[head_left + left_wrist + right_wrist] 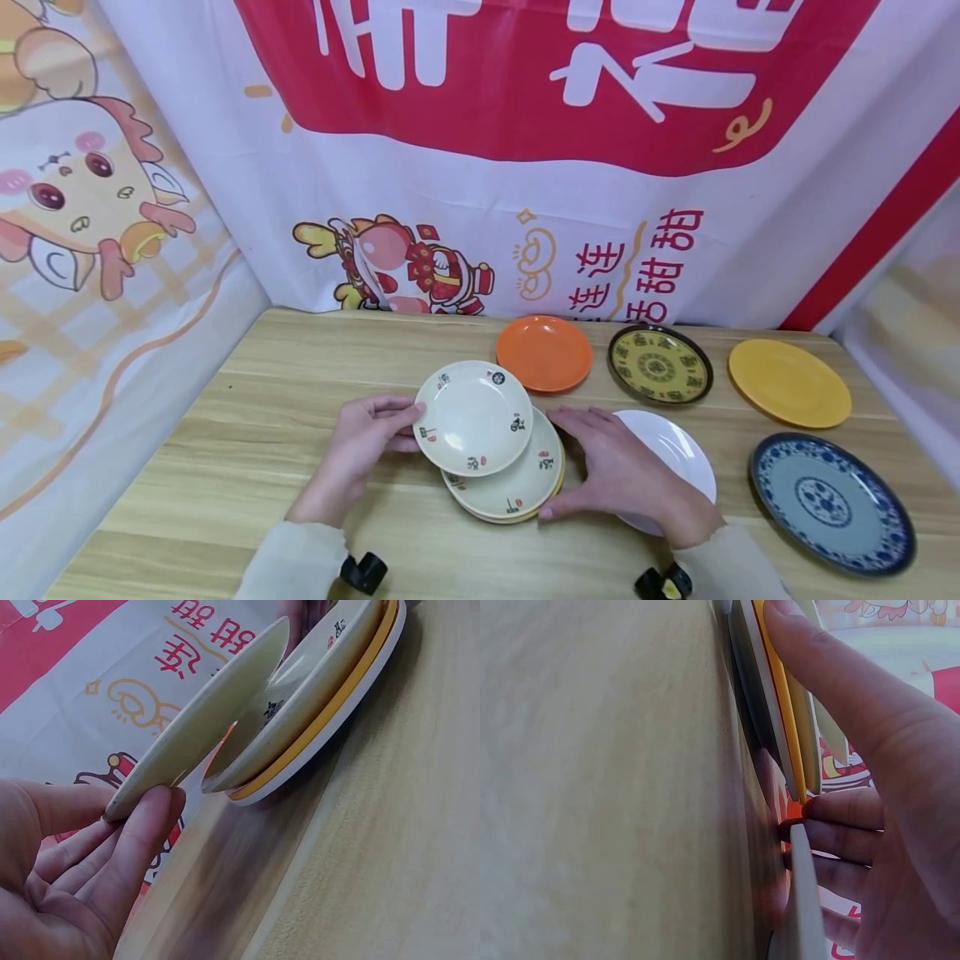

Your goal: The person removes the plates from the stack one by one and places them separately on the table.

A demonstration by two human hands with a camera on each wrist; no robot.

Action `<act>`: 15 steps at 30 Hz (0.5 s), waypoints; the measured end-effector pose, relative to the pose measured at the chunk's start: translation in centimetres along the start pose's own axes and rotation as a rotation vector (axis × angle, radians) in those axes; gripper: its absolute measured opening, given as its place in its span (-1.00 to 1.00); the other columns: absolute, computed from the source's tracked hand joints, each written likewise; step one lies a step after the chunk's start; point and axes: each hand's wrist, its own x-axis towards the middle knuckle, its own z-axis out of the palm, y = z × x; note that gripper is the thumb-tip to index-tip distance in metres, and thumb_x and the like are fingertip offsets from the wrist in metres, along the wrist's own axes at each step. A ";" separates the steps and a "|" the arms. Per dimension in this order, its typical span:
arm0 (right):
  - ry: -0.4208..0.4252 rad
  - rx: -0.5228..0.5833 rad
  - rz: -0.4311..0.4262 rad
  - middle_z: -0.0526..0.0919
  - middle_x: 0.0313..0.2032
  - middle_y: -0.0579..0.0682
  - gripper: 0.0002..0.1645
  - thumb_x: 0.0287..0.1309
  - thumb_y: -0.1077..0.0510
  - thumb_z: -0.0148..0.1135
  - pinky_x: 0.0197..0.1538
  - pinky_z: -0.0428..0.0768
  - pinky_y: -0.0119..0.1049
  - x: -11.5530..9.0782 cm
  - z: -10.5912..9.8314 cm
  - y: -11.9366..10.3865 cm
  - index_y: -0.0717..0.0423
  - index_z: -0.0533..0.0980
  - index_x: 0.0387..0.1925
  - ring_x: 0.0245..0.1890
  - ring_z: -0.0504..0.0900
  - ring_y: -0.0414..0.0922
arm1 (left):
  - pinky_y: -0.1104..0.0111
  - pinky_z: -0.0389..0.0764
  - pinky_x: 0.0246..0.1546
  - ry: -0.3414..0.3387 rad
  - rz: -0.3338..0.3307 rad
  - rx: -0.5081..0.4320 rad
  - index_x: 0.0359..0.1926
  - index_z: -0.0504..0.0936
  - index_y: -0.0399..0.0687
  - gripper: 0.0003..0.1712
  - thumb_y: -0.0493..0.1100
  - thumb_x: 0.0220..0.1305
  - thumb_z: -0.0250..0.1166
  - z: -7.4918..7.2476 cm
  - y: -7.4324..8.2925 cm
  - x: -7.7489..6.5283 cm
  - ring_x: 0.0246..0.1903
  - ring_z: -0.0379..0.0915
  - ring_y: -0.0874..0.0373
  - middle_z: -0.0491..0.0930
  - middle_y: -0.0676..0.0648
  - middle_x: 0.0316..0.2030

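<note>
My left hand (360, 446) pinches the left rim of a small cream plate (474, 421) with little printed motifs. In the left wrist view, this plate tilts over the stack with a gap between them, thumb on one face and fingers on the other. Another cream plate (510, 483) tops the stack, a yellow plate (330, 712) lies beneath it, and a white plate (319, 750) is lower still. My right hand (615, 467) spans the stack's right side, its thumb (817, 652) on the rim and fingertips at the far edge.
Behind the stack lie an orange plate (543, 354), a dark-rimmed patterned plate (660, 367) and a yellow plate (789, 383). A white plate (675, 450) sits partly under the right forearm, with a blue patterned plate (832, 504) farther right. Printed cloth (420, 183) hangs behind the table (187, 475).
</note>
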 end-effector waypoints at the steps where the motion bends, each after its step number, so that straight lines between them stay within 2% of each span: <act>1: 0.000 0.001 -0.001 0.54 0.48 -0.02 0.51 -0.49 -0.72 0.63 0.67 0.25 0.31 0.0 0.0 0.0 -0.11 0.44 0.52 0.54 0.43 0.14 | 0.34 0.87 -0.23 0.006 -0.002 -0.001 0.19 0.67 -0.38 -0.60 -0.25 0.43 0.43 0.0 0.0 0.1 -0.34 0.80 0.14 0.85 -0.19 -0.15; 9: -0.012 0.005 0.024 0.57 0.45 -0.10 0.46 -0.52 -0.73 0.62 0.60 0.41 0.26 0.0 0.1 0.0 -0.19 0.48 0.48 0.52 0.44 0.10 | 0.38 0.86 -0.19 0.064 -0.051 -0.033 0.24 0.66 -0.31 -0.55 -0.18 0.44 0.45 -0.4 0.1 1.0 -0.33 0.79 0.18 0.85 -0.08 -0.17; 15: -0.011 -0.001 0.031 0.55 0.47 -0.05 0.46 -0.51 -0.72 0.64 0.59 0.41 0.27 0.0 0.1 0.0 -0.17 0.48 0.48 0.52 0.43 0.14 | 0.40 0.86 -0.17 0.094 -0.077 -0.080 0.29 0.62 -0.32 -0.52 -0.17 0.47 0.43 -0.9 0.1 1.9 -0.31 0.79 0.20 0.83 -0.01 -0.20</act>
